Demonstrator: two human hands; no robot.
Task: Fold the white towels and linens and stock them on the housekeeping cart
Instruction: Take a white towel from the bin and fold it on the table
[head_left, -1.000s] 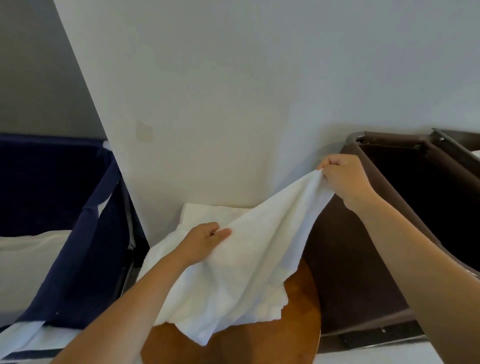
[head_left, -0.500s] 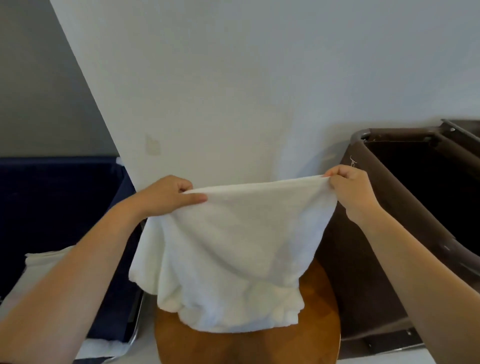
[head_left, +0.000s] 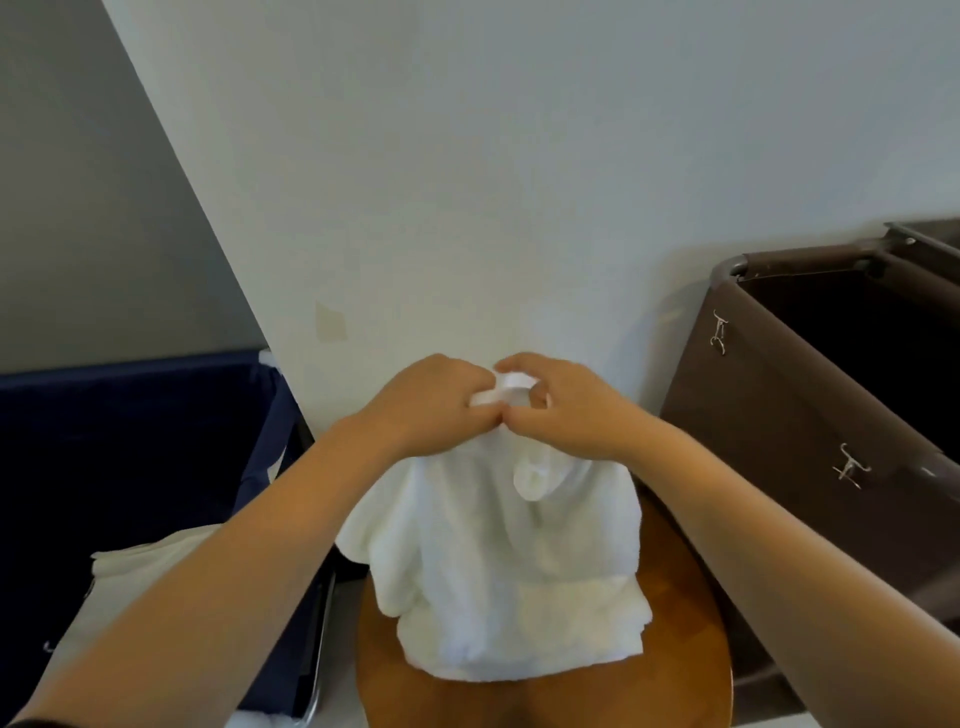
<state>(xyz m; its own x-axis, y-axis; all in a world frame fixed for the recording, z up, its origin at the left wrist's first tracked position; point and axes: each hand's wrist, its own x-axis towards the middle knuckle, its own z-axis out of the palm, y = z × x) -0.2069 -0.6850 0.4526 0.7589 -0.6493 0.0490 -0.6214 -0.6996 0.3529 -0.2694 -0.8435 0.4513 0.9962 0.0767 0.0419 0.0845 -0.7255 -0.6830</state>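
Over table (head_left: 415, 696), towel (head_left: 509, 582) corners are pinched together by left hand (head_left: 431, 410) and right hand (head_left: 566, 410); slipped corner would skew fold.

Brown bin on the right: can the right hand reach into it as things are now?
Probably yes: the brown bin is open-topped and nothing stands between, but the right hand is busy pinching the towel.

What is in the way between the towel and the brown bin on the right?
Nothing that I can see. The left hand and right hand both pinch the top of the towel, which hangs down onto the wooden table. The brown bin stands open right beside it.
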